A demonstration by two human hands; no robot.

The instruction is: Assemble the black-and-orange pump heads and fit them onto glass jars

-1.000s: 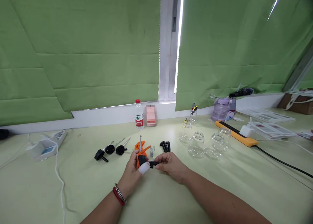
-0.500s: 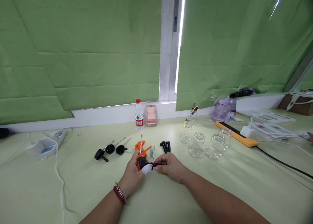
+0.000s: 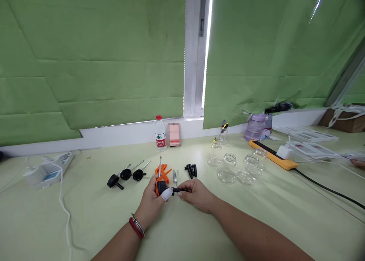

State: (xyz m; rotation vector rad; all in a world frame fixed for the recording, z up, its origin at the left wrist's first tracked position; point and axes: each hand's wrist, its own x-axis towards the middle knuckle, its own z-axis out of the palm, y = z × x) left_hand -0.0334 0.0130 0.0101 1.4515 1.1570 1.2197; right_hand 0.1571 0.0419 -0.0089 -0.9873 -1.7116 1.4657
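Black cap (image 3: pixel 161 187) is up off the worktop (image 3: pixel 182 230), in the left hand (image 3: pixel 150 200), near the middle of the view. Left fingers curl round it, thumb (white wrap) (image 3: pixel 166 194) pressed on the near side. Right hand (image 3: pixel 197 195) pinches the outer end of a black side arm (image 3: pixel 178 190) between thumb and fingertips; exact contact hidden by the fingers.

Key relation: side arm runs nearly level, left to right, from the cap to the right fingertips, so it bridges the two hands. Metal rod (image 3: pixel 160 166) is roughly square to it, pointing up and away from the person. Left hand is nearer the cap body, right hand nearer the arm's free end. Can't tell whether the arm is fully seated in the cap.

Looks: cap is dark, blunt, matte; rod thin, shiny, narrowing at the tip. An orange strip (image 3: pixel 165 175) slants across at the left fingers; looks held along with the cap, not certain.

Around it: more orange parts (image 3: pixel 162 168) just beyond the left hand, metal pins (image 3: pixel 175 177) right of those, black sleeves (image 3: pixel 191 170) past the right hand, clear jars (image 3: pixel 226 173) farther right. Three rodded black caps (image 3: pixel 138 175) lie left of the left hand.
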